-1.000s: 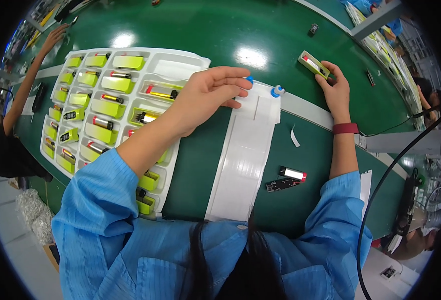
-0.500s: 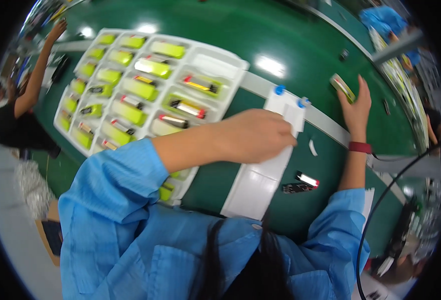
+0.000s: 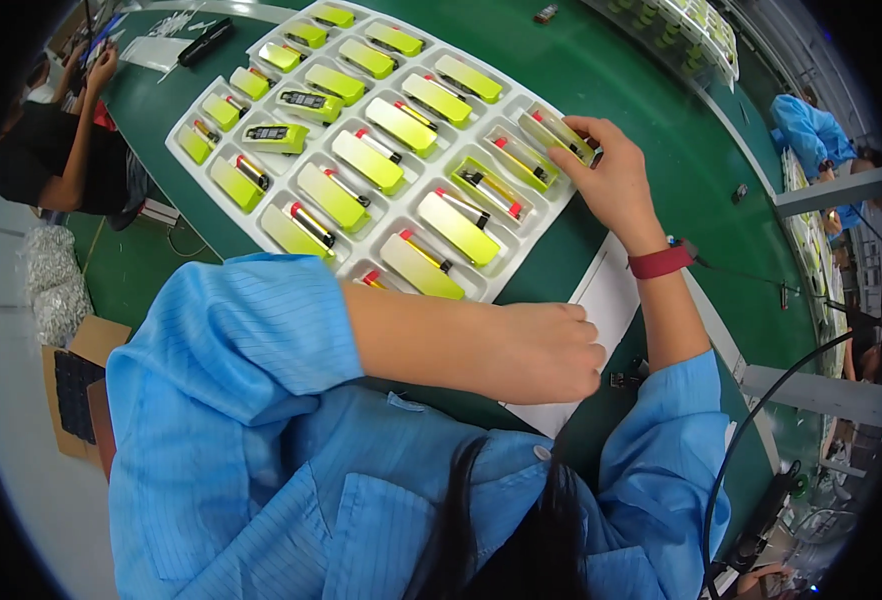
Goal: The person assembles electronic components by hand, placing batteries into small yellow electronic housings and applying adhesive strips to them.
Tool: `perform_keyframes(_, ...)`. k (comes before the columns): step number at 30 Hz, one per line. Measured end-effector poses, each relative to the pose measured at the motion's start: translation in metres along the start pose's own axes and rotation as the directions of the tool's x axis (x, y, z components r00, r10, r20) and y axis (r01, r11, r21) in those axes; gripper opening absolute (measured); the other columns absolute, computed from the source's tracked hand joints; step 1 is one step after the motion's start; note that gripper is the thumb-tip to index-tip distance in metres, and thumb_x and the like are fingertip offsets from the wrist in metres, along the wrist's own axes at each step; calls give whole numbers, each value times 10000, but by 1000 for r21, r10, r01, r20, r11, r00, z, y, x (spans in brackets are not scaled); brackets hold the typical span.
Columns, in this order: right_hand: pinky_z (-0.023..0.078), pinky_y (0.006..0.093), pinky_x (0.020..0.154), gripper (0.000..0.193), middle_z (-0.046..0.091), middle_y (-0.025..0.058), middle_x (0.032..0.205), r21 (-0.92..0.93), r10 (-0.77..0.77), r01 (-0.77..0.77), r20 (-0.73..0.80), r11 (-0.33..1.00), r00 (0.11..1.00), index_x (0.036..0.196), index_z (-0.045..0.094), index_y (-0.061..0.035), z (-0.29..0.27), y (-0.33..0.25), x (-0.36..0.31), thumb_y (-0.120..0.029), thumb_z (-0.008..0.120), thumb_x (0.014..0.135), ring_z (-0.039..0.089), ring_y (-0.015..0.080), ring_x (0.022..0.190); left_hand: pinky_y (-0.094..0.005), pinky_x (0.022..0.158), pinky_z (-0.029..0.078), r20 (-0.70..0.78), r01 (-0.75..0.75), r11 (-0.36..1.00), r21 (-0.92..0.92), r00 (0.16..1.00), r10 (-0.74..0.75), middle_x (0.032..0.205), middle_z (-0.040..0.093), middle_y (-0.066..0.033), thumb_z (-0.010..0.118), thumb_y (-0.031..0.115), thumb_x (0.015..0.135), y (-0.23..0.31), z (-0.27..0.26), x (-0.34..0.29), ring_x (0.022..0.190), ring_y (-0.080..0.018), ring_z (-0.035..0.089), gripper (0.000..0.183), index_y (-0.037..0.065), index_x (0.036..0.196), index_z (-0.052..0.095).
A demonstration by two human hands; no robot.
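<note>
My right hand (image 3: 616,180) grips the end of a yellow-green casing (image 3: 554,130) with a clear side between thumb and fingers. That casing lies at the corner compartment of a white moulded tray (image 3: 533,248). Similar yellow-green casings (image 3: 456,228) fill many compartments, several with red-ended cylindrical cells beside or inside them. My left hand (image 3: 546,355) is closed, back upward, above a white strip (image 3: 611,295); its fingertips are hidden, so what they hold does not show.
Small dark parts (image 3: 626,380) lie by the strip, partly behind my left hand. A black cable (image 3: 761,400) runs along my right side. One co-worker (image 3: 56,150) is at the far left, another (image 3: 811,130) at the far right. A further tray (image 3: 686,40) stands beyond.
My right hand has carried the casing leftward from above the green table to the tray's corner compartment. My left hand has come lower and nearer. The view has shifted, showing more of the tray.
</note>
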State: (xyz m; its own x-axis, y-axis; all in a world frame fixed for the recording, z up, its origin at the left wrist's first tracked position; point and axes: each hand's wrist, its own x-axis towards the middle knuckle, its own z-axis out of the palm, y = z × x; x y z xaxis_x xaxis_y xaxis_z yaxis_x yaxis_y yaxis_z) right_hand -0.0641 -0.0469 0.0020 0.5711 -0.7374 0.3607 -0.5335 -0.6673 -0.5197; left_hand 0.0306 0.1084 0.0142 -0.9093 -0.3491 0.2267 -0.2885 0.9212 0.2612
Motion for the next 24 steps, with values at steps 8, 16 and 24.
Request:
perform_keyframes(8,466,354,731,286,603,162,920,-11,33,-34,-79,999,996,975,601,1,17,10,4,-159,659,745,588,293,805,-350,841,439,-359,269,946,-182,878,-318,937,576,-98,645,73,739,-12,-15,-97,912,-252,552,206,8,930,601)
perform_keyframes(16,472,330,687,283,612,151,946,-2,91,-91,91,996,992,1008,599,-2,7,3,3,-155,637,772,576,262,741,-425,894,407,-476,379,901,-212,765,-434,1017,584,-94,703,155,724,11,-1,-131,957,-276,550,297,46,983,608)
perform_keyframes(24,484,321,740,263,620,149,977,28,138,-136,-76,990,987,1045,603,-21,-11,34,15,-154,566,821,604,256,826,-477,962,327,-470,430,887,-169,756,-456,1125,546,-103,736,275,682,31,5,-134,1065,-279,506,424,84,1036,601)
